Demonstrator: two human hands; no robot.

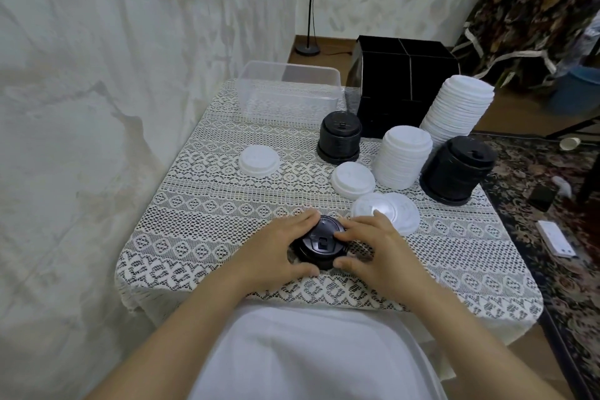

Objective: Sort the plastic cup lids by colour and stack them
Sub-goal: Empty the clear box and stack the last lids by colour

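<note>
Hands meet at the near middle of the cloth (194,221). Your left hand (276,250) and right hand (376,247) close on a black lid (321,242) from either side. Your fingers curl over its far rim and your thumbs hook its near rim, so both hands grip it. It sits low on the lace. I cannot tell whether it is one lid or a few nested.

Just past your right fingertips lie two loose white lids, overlapped: the near white lid (367,206) and its mate (404,214). Beyond them a third white lid (353,178) lies flat, just beside the short white stack (404,156). Well to the left, alone, is a fourth white lid (258,156).

Farther back stand the built piles. The right black stack (456,169) is just beside the short white stack. The left black stack (340,136) stands apart from both. The tall white stack (457,107) leans to the right behind them. At the far edge are a clear tub (289,91) and a black box (406,75).

By my reading you are well along: most lids are already sorted into colour piles. What is left is the black lid in your grip, which wants a black stack, and the four loose white ones, which want a white stack. Each colour is also split across two piles, so you may still need to merge them. Go gently with the tall white stack, since it looks likely to topple.
</note>
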